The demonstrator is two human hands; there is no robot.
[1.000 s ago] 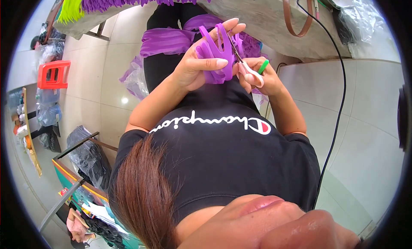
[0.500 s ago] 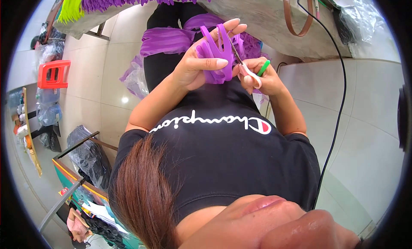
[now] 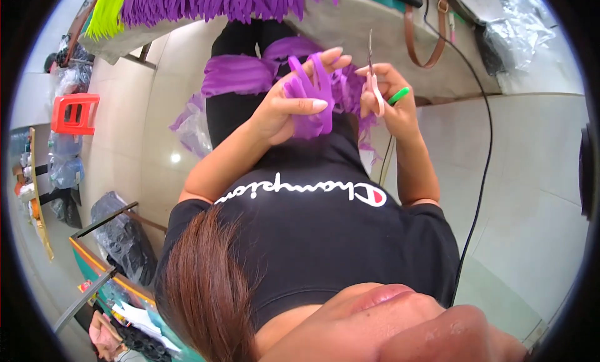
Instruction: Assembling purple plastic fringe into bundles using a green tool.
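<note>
My left hand (image 3: 275, 115) is closed on a thin, stretchy purple piece (image 3: 310, 119), whose cut strips and loops pass around my raised fingers. In my right hand (image 3: 402, 117) is a pair of scissors (image 3: 374, 93) with pale pink handles. Their blades point away from me and look closed, apart from the purple piece. A bright green band or stick (image 3: 399, 96) lies across the right fingers; I cannot tell which. More shredded purple scraps (image 3: 347, 92) hang behind, between the hands. Purple sheeting (image 3: 234, 74) covers part of my thighs.
Ahead stands a grey-sided table (image 3: 362, 34) with purple fringe (image 3: 206, 1) and lime green strips (image 3: 107, 15) over its edge. A brown strap (image 3: 409, 43) hangs there. A black cable (image 3: 489, 131) runs down the right. A red stool (image 3: 75, 114) stands left.
The right hand has drawn the scissors away to the right from the purple piece, and the blades now point straight ahead. My left hand still holds the piece, slightly lower in view.
</note>
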